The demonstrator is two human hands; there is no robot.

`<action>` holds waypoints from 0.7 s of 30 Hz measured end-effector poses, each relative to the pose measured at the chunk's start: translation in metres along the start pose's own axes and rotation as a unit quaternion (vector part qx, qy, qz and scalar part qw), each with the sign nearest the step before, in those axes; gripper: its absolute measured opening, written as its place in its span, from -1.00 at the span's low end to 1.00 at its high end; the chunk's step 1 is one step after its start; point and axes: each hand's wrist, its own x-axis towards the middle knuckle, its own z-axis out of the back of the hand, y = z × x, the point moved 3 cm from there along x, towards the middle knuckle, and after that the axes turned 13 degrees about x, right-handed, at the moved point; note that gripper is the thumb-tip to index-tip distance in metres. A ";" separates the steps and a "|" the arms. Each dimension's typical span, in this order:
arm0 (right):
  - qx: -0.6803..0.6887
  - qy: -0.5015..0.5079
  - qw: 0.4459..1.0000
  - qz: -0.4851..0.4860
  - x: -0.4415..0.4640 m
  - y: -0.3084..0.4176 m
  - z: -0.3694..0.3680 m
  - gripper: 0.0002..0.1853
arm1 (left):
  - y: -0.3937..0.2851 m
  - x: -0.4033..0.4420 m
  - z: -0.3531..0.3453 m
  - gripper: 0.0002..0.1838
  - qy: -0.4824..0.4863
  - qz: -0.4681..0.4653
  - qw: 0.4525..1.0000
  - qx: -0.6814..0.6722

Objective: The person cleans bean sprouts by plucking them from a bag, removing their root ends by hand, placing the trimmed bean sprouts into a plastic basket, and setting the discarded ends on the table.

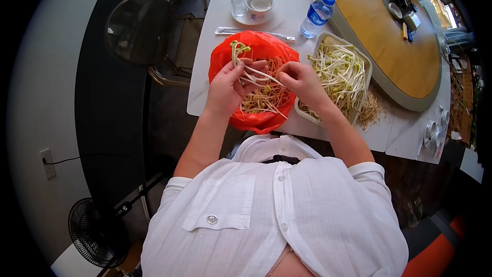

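Over a red plastic bag [219, 54] of bean sprouts [267, 100], my left hand [229, 83] holds a few long sprouts [236, 51] between thumb and fingers, their yellow-green heads pointing up. The pale stems run across to my right hand [301, 83], whose fingers are pinched together at the stem ends. A light-coloured basket [367, 64] full of white sprouts [338, 72] stands just right of the bag. Beside its lower right corner lies a small heap of brownish root ends [370, 111].
Behind the bag are a wrapped utensil packet [254, 35] and a cup on a saucer [259, 2]. A water bottle [316, 16] stands behind the basket. The large round turntable [379, 31] fills the right. A chair [141, 30] and a fan [95, 232] are at left.
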 end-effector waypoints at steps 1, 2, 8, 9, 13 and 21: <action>0.055 0.002 0.998 0.005 0.000 -0.002 0.000 -0.81 | -0.002 0.001 0.000 -0.74 -0.003 -0.003 1.000 0.000; 0.056 0.006 0.998 0.005 -0.001 -0.004 0.001 -0.81 | -0.003 0.001 -0.001 -0.73 -0.008 0.006 0.999 -0.040; 0.291 0.014 0.943 -0.157 -0.017 0.001 0.016 -0.75 | -0.002 0.007 -0.007 -0.71 -0.010 0.032 0.997 -0.072; 0.292 0.007 0.944 -0.154 -0.019 0.001 0.022 -0.75 | -0.001 0.009 -0.011 -0.71 -0.016 0.030 0.998 -0.062; 0.238 0.017 0.961 -0.137 -0.032 0.006 0.041 -0.78 | 0.001 0.018 -0.031 -0.73 0.008 0.003 1.000 -0.020; 0.214 -0.024 0.974 -0.065 -0.068 -0.004 0.086 -0.91 | 0.027 0.033 -0.086 -0.74 0.054 -0.010 0.997 0.054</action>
